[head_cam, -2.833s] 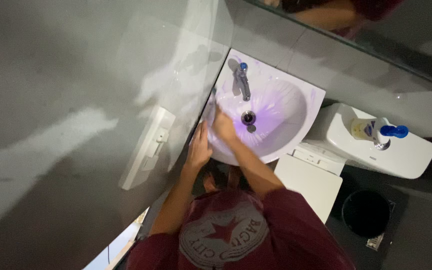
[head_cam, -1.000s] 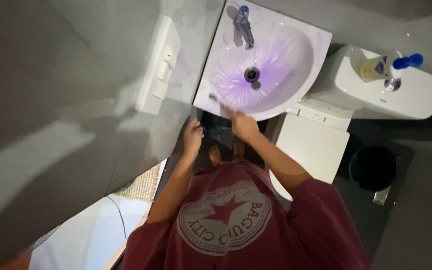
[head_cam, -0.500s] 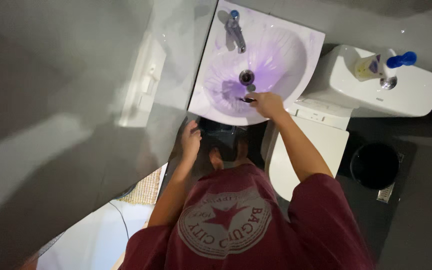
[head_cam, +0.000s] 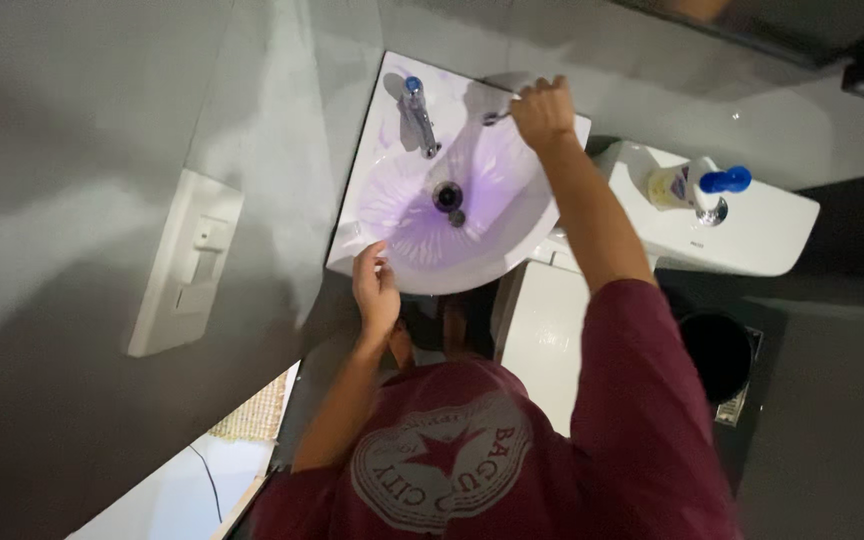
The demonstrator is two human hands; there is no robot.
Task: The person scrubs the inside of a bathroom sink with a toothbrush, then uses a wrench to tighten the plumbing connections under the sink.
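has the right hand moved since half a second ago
Yes. The right hand went from the drain to the sink's far rim, beside the faucet.
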